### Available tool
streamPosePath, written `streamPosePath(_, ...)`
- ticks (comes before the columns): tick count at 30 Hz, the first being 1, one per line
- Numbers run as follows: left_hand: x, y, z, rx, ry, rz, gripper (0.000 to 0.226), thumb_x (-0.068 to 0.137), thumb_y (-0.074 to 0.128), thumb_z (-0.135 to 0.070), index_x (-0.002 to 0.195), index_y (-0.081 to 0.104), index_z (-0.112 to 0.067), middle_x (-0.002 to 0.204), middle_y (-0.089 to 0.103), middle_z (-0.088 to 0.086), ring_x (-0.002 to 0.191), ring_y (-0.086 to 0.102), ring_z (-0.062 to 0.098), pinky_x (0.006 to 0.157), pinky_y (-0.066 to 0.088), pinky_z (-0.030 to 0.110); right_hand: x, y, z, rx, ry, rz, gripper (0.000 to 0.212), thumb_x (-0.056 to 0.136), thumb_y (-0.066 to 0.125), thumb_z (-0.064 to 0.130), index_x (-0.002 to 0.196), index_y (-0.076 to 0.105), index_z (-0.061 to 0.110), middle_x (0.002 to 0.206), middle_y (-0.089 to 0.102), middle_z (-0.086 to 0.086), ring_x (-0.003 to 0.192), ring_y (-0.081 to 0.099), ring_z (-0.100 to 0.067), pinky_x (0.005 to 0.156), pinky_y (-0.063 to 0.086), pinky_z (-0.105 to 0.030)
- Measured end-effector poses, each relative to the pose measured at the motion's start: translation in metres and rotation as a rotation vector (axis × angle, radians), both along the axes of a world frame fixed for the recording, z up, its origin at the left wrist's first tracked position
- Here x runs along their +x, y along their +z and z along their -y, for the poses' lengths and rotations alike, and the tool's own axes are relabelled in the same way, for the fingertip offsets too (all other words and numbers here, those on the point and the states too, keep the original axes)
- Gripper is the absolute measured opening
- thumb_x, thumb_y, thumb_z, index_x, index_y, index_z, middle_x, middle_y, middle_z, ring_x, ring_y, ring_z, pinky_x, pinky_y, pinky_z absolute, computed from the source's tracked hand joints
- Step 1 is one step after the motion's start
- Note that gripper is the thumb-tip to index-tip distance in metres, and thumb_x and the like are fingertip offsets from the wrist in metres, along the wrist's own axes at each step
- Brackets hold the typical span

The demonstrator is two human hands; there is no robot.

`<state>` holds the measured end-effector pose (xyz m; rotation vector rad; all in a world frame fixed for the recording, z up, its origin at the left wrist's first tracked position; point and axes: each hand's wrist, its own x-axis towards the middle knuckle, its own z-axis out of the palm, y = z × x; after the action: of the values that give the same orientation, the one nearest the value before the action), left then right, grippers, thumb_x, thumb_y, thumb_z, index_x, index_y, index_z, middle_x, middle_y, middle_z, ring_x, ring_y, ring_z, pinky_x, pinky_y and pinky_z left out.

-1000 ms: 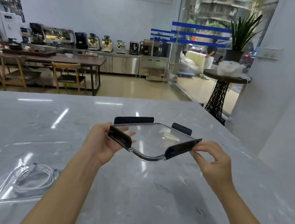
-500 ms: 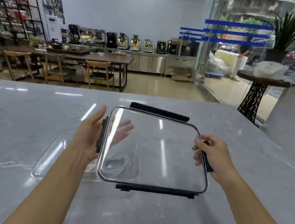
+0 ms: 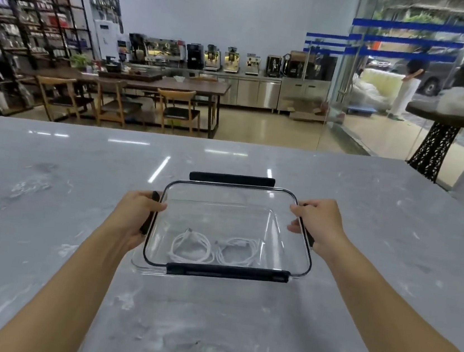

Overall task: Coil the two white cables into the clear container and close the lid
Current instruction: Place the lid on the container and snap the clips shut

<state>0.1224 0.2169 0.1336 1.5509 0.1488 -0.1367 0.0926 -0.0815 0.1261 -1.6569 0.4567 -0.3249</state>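
Observation:
A clear rectangular container point(image 3: 138, 263) stands on the marble counter in front of me. Two coiled white cables lie side by side on its floor, one on the left point(image 3: 191, 248) and one on the right point(image 3: 237, 252). Over it I hold the clear lid point(image 3: 222, 198), which has black clips on all sides. The lid lies roughly level over the container's rim, shifted a little to the right. My left hand point(image 3: 135, 216) grips the left clip and my right hand point(image 3: 317, 224) grips the right clip.
The grey marble counter point(image 3: 45, 211) stretches wide on both sides and toward me. Beyond its far edge are wooden tables and chairs, shelves, a row of coffee machines and a glass wall. A black stand with a plant is at the far right.
I have carried the lid left and down from the air to just over the container. The container with the cables now sits in the middle of my view.

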Motion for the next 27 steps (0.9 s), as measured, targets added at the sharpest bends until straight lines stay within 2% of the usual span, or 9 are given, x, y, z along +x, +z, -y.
streamPosePath(5, 0.016, -0.015, -0.013, 0.032, 0.014, -0.020, 0.017, 0.080, 0.049, 0.009, 0.089, 0.061, 0.002, 0.088, 0.051, 0.016, 0.078, 0.047, 0.030, 0.073, 0.037, 0.040, 0.016, -0.007, -0.017, -0.116, -0.011, -0.043, 0.034, 0.078, 0.065, 0.007, 0.094, 0.052, -0.021, 0.072, 0.046, -0.007, 0.070, 0.040, -0.018, 0.063, 0.033, -0.030)
streamPosePath(9, 0.020, -0.020, -0.015, -0.003, 0.000, -0.063, 0.025, 0.084, 0.043, 0.012, 0.078, 0.064, -0.001, 0.053, 0.066, 0.006, 0.046, 0.063, 0.018, 0.048, 0.050, 0.021, 0.023, -0.012, -0.019, -0.114, -0.012, -0.092, 0.040, 0.078, 0.068, 0.007, 0.099, 0.051, -0.022, 0.079, 0.045, -0.007, 0.074, 0.041, -0.019, 0.068, 0.034, -0.030)
streamPosePath(12, 0.023, -0.024, -0.016, 0.021, -0.031, -0.064, 0.029, 0.086, 0.042, 0.012, 0.076, 0.064, -0.005, 0.046, 0.065, -0.001, 0.042, 0.061, 0.013, 0.043, 0.048, 0.018, 0.022, -0.014, -0.022, -0.129, -0.010, -0.114, 0.036, 0.079, 0.067, 0.006, 0.099, 0.054, -0.021, 0.088, 0.041, 0.000, 0.075, 0.042, -0.019, 0.069, 0.033, -0.029)
streamPosePath(13, 0.024, -0.025, -0.017, 0.042, -0.039, -0.060, 0.030, 0.087, 0.043, 0.011, 0.075, 0.064, -0.007, 0.044, 0.064, -0.003, 0.042, 0.060, 0.012, 0.043, 0.046, 0.019, 0.021, -0.013, -0.022, -0.141, -0.016, -0.122, 0.030, 0.080, 0.066, 0.004, 0.095, 0.058, -0.020, 0.120, 0.043, -0.033, 0.076, 0.045, -0.020, 0.069, 0.035, -0.029)
streamPosePath(14, 0.024, -0.025, -0.018, 0.059, -0.049, -0.055, 0.029, 0.088, 0.044, 0.010, 0.076, 0.064, -0.008, 0.042, 0.063, -0.005, 0.042, 0.058, 0.011, 0.045, 0.045, 0.020, 0.019, -0.011, -0.023, -0.140, -0.017, -0.132, 0.022, 0.080, 0.066, 0.003, 0.092, 0.062, -0.015, 0.085, 0.062, -0.025, 0.075, 0.049, -0.020, 0.069, 0.037, -0.028)
streamPosePath(16, 0.024, -0.022, -0.020, 0.068, -0.070, -0.052, 0.026, 0.088, 0.044, 0.010, 0.085, 0.065, -0.005, 0.049, 0.066, -0.003, 0.044, 0.059, 0.008, 0.052, 0.046, 0.024, 0.017, -0.006, -0.024, -0.123, 0.000, -0.146, 0.012, 0.081, 0.065, 0.002, 0.089, 0.065, -0.007, 0.074, 0.058, -0.015, 0.061, 0.049, -0.022, 0.057, 0.039, -0.025)
streamPosePath(18, 0.027, -0.021, -0.024, 0.045, -0.045, -0.079, 0.024, 0.087, 0.043, 0.013, 0.097, 0.063, 0.002, 0.074, 0.067, 0.012, 0.062, 0.062, 0.018, 0.058, 0.049, 0.028, 0.016, -0.004, -0.025, -0.098, 0.010, -0.167, 0.009, 0.080, 0.065, -0.001, 0.089, 0.063, -0.002, 0.060, 0.047, -0.008, 0.049, 0.042, -0.019, 0.045, 0.034, -0.021)
streamPosePath(22, 0.033, -0.016, -0.031, 0.021, 0.000, -0.161, 0.024, 0.088, 0.039, 0.016, 0.081, 0.057, 0.002, 0.080, 0.056, 0.015, 0.065, 0.055, 0.024, 0.041, 0.052, 0.021, 0.016, -0.003, -0.028, -0.085, 0.033, -0.206, 0.015, 0.080, 0.064, -0.005, 0.092, 0.058, 0.003, 0.059, 0.042, -0.007, 0.048, 0.041, -0.018, 0.043, 0.035, -0.020)
streamPosePath(27, 0.028, -0.015, -0.038, 0.044, -0.051, -0.172, 0.023, 0.090, 0.037, 0.013, 0.087, 0.058, 0.003, 0.074, 0.055, 0.014, 0.047, 0.061, 0.017, 0.036, 0.046, 0.016, 0.019, -0.002, -0.031, -0.139, 0.056, -0.196, 0.016, 0.078, 0.066, -0.003, 0.088, 0.057, 0.004, 0.066, 0.042, -0.007, 0.054, 0.040, -0.019, 0.052, 0.031, -0.026)
